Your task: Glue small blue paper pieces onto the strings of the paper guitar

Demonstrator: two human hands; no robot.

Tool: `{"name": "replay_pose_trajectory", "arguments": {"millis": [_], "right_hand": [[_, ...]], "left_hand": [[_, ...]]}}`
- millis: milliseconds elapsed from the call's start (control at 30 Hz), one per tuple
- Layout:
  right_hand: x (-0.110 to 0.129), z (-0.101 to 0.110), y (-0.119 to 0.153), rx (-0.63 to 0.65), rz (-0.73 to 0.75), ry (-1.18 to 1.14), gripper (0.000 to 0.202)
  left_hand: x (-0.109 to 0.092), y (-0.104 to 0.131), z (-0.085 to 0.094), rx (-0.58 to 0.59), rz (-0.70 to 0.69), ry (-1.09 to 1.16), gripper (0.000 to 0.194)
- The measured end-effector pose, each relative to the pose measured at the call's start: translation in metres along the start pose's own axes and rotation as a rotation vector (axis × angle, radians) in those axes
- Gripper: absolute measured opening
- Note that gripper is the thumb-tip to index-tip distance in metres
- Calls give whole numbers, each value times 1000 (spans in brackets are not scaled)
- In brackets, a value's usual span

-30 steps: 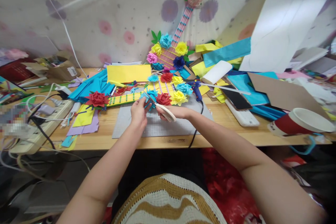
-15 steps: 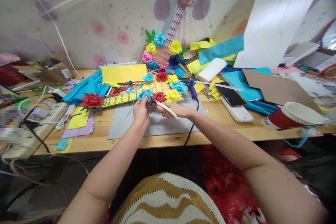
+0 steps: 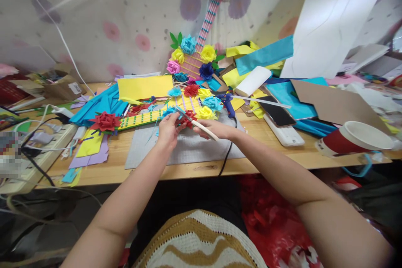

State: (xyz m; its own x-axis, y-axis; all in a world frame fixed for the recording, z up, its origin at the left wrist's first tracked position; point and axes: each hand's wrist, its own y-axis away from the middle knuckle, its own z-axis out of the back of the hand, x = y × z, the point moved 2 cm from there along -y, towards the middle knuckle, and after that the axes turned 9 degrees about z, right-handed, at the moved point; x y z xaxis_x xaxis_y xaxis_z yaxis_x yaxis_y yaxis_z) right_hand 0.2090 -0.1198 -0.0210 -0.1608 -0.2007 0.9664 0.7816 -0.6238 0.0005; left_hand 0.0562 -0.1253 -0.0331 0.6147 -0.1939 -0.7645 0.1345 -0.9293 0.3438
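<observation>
My right hand (image 3: 213,129) grips a pair of scissors (image 3: 204,129) with white handles, the blades pointing up and left. Between the fingertips of my left hand (image 3: 168,130) is a blue paper flower (image 3: 170,111), its lower part hidden by the fingers. The scissor blades lie close against the flower; whether they touch it I cannot tell. Just behind the hands rests a yellow paper guitar (image 3: 141,119) decorated with flowers, among them a yellow one (image 3: 205,112) and a large red one (image 3: 106,121) at its left end. A grey cutting mat (image 3: 201,155) lies under both hands.
A blue glue gun (image 3: 228,104) stands right of the guitar, its cord crossing the mat. Further right are a phone (image 3: 278,113), a white case (image 3: 289,134) and a red-and-white paper cup (image 3: 345,140). A power strip (image 3: 40,163) sits left. A pink guitar (image 3: 201,50) leans behind.
The view has shifted slightly. My right hand and the scissors have moved a little to the right, and the left hand still holds the blue flower.
</observation>
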Motion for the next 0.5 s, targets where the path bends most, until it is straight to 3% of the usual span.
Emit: {"name": "replay_pose_trajectory", "arguments": {"millis": [500], "right_hand": [[-9, 3, 5, -10, -82, 64, 44]], "left_hand": [[-3, 1, 8, -4, 78, -170, 9]]}}
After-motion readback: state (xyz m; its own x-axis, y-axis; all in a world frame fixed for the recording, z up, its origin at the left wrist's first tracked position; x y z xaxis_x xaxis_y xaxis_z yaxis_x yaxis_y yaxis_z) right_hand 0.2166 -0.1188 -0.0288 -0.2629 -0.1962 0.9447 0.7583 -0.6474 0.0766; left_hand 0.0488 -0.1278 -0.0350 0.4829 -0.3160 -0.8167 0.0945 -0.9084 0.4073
